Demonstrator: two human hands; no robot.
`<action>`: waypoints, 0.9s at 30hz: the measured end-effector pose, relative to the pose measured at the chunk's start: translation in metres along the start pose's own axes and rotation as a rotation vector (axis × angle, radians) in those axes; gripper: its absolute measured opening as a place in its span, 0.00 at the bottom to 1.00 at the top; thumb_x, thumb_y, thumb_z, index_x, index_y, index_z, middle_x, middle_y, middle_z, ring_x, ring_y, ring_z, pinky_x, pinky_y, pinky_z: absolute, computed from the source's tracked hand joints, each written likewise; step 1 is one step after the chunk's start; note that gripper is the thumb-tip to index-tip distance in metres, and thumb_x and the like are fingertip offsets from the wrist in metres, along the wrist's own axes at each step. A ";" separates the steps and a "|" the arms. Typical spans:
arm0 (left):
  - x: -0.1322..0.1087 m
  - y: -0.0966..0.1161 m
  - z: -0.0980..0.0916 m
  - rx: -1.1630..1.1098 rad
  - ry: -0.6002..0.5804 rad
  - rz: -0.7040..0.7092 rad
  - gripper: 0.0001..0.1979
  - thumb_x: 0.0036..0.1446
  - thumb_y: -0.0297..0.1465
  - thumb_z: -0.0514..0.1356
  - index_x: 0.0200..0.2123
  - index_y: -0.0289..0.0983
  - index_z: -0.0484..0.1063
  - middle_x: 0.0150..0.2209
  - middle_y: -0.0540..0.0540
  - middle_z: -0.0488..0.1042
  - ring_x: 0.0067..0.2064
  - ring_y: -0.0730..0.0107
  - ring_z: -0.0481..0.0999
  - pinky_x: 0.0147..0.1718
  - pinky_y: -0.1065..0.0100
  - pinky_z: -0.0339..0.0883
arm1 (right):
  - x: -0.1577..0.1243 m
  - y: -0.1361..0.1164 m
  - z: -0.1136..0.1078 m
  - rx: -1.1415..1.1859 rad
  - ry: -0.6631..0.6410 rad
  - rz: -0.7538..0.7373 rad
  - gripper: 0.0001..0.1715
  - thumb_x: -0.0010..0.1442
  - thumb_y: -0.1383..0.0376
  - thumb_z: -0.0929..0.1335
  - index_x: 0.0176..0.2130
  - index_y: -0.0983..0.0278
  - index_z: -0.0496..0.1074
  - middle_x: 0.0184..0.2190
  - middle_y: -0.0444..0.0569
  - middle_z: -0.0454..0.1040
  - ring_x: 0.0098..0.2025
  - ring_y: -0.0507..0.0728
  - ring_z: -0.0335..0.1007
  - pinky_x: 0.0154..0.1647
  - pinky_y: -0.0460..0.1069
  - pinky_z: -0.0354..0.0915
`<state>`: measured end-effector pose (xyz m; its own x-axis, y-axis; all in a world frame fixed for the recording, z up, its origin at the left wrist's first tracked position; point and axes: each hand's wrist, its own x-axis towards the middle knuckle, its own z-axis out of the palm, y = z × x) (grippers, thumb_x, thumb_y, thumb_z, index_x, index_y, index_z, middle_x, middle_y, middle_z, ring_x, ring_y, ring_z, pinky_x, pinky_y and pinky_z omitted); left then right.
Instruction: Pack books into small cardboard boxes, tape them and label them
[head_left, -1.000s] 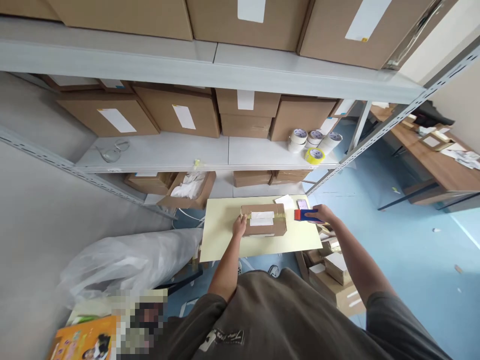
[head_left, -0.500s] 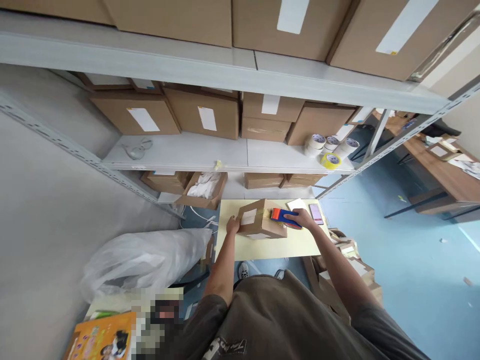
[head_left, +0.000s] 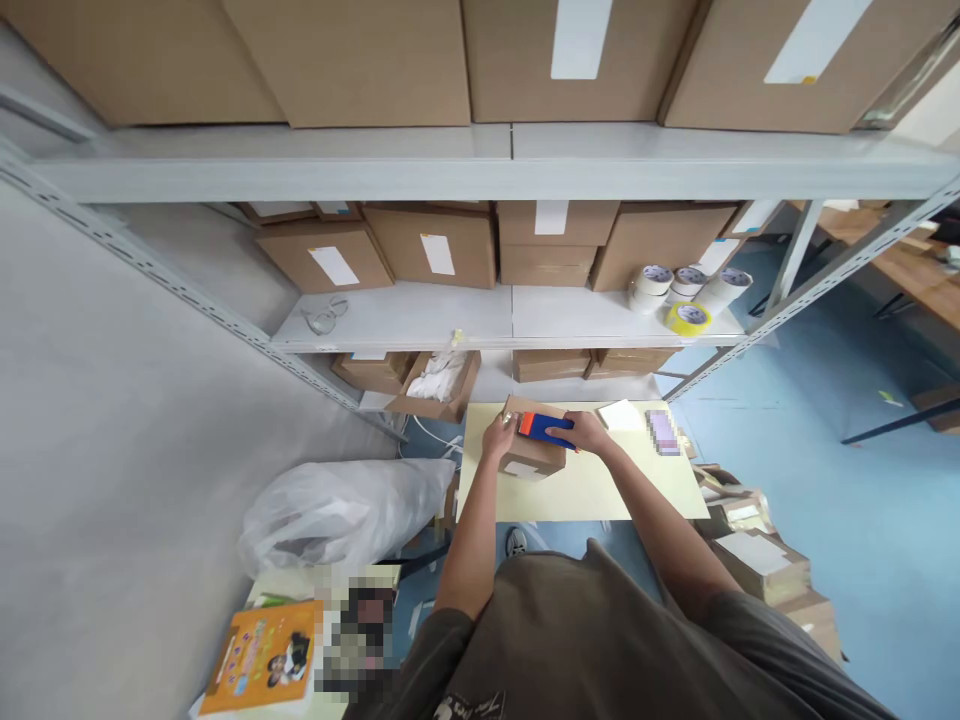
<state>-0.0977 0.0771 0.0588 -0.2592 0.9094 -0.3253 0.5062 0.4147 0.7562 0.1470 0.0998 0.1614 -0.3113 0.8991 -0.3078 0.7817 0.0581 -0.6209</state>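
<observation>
A cardboard box (head_left: 534, 456) with a white label on its near side rests on the pale yellow table (head_left: 600, 495). My right hand (head_left: 583, 432) is closed round a blue and orange tape dispenser (head_left: 549, 429), held over the top of the box. At the box's upper left corner is my left hand (head_left: 499, 436), its fingers bent together close to the dispenser's orange end. What those fingers pinch, if anything, is too small to make out.
A white paper (head_left: 621, 415) and a phone (head_left: 663, 432) lie right of the box. Tape rolls (head_left: 688, 318) stand on the shelf (head_left: 450, 312) beyond. A plastic bag (head_left: 345, 510) is at left, and stacked cartons (head_left: 761, 555) are at right.
The box has turned on the table. My left hand has moved from its left side to its upper corner, and the dispenser is now closer to that hand. The camera view has shifted.
</observation>
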 end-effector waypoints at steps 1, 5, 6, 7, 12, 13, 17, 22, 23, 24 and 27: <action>-0.001 0.003 0.003 0.013 -0.002 0.012 0.28 0.71 0.53 0.54 0.58 0.40 0.77 0.54 0.35 0.82 0.59 0.45 0.78 0.55 0.57 0.67 | -0.004 0.006 -0.002 0.015 0.012 -0.007 0.31 0.55 0.37 0.74 0.27 0.59 0.70 0.23 0.46 0.75 0.29 0.57 0.73 0.30 0.48 0.59; -0.009 0.019 0.028 0.039 -0.006 0.006 0.27 0.71 0.53 0.53 0.58 0.41 0.76 0.53 0.37 0.83 0.58 0.48 0.79 0.55 0.59 0.68 | -0.022 0.037 -0.015 0.084 0.051 -0.008 0.29 0.57 0.38 0.74 0.28 0.59 0.70 0.23 0.46 0.75 0.29 0.57 0.73 0.30 0.48 0.59; -0.012 0.025 0.037 0.040 -0.014 0.009 0.27 0.71 0.53 0.53 0.58 0.41 0.76 0.53 0.37 0.83 0.58 0.48 0.79 0.54 0.59 0.68 | -0.027 0.046 -0.019 0.095 0.061 -0.006 0.29 0.57 0.38 0.74 0.28 0.59 0.70 0.23 0.46 0.75 0.29 0.57 0.73 0.30 0.48 0.59; -0.014 0.032 0.047 0.037 -0.025 0.016 0.27 0.71 0.53 0.53 0.58 0.41 0.76 0.53 0.37 0.83 0.58 0.48 0.79 0.54 0.59 0.68 | -0.032 0.056 -0.024 0.103 0.071 0.001 0.30 0.57 0.38 0.73 0.27 0.59 0.70 0.23 0.46 0.74 0.29 0.57 0.72 0.29 0.48 0.59; -0.028 0.068 0.109 0.016 -0.125 0.045 0.25 0.71 0.51 0.55 0.56 0.41 0.77 0.54 0.37 0.83 0.56 0.49 0.80 0.53 0.60 0.69 | -0.056 0.111 -0.057 0.085 0.142 0.091 0.31 0.59 0.36 0.72 0.27 0.59 0.72 0.22 0.47 0.74 0.27 0.57 0.71 0.28 0.48 0.56; -0.031 0.075 0.123 0.015 -0.146 0.041 0.24 0.71 0.50 0.55 0.57 0.40 0.76 0.54 0.37 0.82 0.56 0.49 0.80 0.53 0.60 0.69 | -0.061 0.122 -0.063 0.064 0.170 0.108 0.31 0.59 0.36 0.72 0.27 0.60 0.73 0.23 0.48 0.75 0.27 0.58 0.71 0.28 0.48 0.56; -0.042 0.097 0.172 0.000 -0.190 0.035 0.23 0.73 0.48 0.54 0.58 0.40 0.75 0.57 0.36 0.81 0.58 0.50 0.79 0.54 0.60 0.70 | -0.077 0.152 -0.085 0.014 0.220 0.175 0.32 0.57 0.35 0.73 0.28 0.61 0.74 0.26 0.51 0.78 0.31 0.59 0.73 0.29 0.48 0.56; -0.044 0.103 0.192 -0.018 -0.184 0.092 0.23 0.73 0.48 0.53 0.58 0.40 0.74 0.55 0.37 0.82 0.56 0.52 0.80 0.53 0.62 0.70 | -0.096 0.184 -0.107 0.064 0.179 0.176 0.31 0.58 0.37 0.73 0.29 0.61 0.74 0.24 0.48 0.75 0.28 0.57 0.70 0.29 0.49 0.56; -0.043 0.102 0.192 -0.012 -0.185 0.097 0.23 0.73 0.48 0.53 0.58 0.40 0.74 0.54 0.37 0.82 0.56 0.52 0.80 0.53 0.62 0.70 | -0.102 0.196 -0.113 0.057 0.181 0.198 0.30 0.58 0.38 0.73 0.29 0.61 0.74 0.24 0.48 0.75 0.27 0.57 0.69 0.29 0.49 0.56; -0.042 0.101 0.191 -0.007 -0.185 0.098 0.23 0.73 0.48 0.54 0.58 0.39 0.74 0.54 0.37 0.82 0.56 0.51 0.80 0.53 0.62 0.70 | -0.111 0.211 -0.119 0.043 0.192 0.231 0.29 0.59 0.39 0.74 0.29 0.61 0.74 0.24 0.48 0.75 0.27 0.57 0.68 0.30 0.50 0.56; -0.040 0.097 0.189 -0.005 -0.186 0.105 0.23 0.72 0.48 0.54 0.58 0.39 0.74 0.55 0.37 0.82 0.58 0.51 0.79 0.55 0.62 0.70 | -0.143 0.261 -0.136 -0.002 0.211 0.333 0.26 0.60 0.45 0.75 0.28 0.63 0.74 0.25 0.52 0.76 0.28 0.57 0.68 0.30 0.51 0.56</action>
<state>0.1167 0.0871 0.0377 -0.0488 0.9379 -0.3434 0.5183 0.3177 0.7940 0.4687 0.0458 0.1415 0.0774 0.9383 -0.3371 0.8221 -0.2514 -0.5109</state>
